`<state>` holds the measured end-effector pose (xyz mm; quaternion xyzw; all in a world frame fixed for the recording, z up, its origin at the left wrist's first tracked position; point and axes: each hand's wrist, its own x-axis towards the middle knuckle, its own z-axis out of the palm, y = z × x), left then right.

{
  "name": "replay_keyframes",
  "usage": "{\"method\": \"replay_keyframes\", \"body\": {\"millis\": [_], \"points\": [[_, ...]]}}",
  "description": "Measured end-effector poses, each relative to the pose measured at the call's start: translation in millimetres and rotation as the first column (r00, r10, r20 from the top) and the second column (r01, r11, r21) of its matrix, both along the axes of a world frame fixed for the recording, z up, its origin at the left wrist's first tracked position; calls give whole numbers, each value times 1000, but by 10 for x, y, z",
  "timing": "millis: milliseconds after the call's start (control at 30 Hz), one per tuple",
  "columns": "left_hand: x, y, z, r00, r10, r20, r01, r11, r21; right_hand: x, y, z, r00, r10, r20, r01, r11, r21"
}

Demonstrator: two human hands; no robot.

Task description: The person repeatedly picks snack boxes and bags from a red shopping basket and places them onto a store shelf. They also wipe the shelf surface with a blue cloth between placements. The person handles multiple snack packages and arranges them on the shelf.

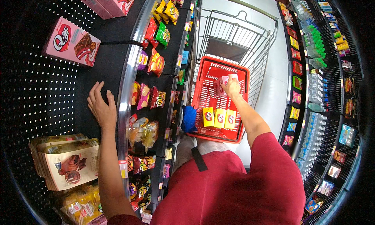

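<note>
My left hand (pixel 101 107) rests on the black upper shelf (pixel 108 66), fingers apart and nothing in it. Just beyond it stands a pink snack box (pixel 73 43) with a picture of a chocolate cake. My right hand (pixel 232 87) reaches into a red plastic basket (pixel 247 96) and holds a pink box (pixel 220 85), partly hidden by the fingers. Several yellow boxes (pixel 219 118) stand in a row at the basket's near end. A blue cloth-like item (pixel 189 118) lies at the basket's left rim. The basket sits in a wire shopping cart (pixel 257 40).
Left of me, lower shelves hold bagged snacks (pixel 156 62). Brown packaged pastries (pixel 73 166) and yellow bags (pixel 82 204) are near my left forearm. More pink boxes (pixel 110 2) stand farther along. Across the aisle are shelves of bottles (pixel 310 143) and packets (pixel 294 113).
</note>
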<state>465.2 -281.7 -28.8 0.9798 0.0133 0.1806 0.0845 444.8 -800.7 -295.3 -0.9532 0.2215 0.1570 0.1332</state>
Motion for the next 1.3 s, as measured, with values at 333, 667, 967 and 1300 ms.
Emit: {"method": "replay_keyframes", "body": {"millis": [333, 667, 967, 1300], "points": [[5, -33, 24, 1000, -23, -8, 23, 1000, -16, 5, -4, -209, 997, 71, 22, -66, 981, -181], [14, -71, 61, 999, 5, 41, -3, 999, -44, 1117, 1346, 2303, 546, 264, 795, -657, 724, 211], [14, -57, 67, 997, -1, 74, 7, 996, -86, 1888, 3268, 4265, -216, 383, 898, -864, 354, -359], [-22, -76, 101, 995, -40, 96, 52, 991, -122, 2455, 4111, 4711, -59, 900, 431, -820, 202, -535]]}}
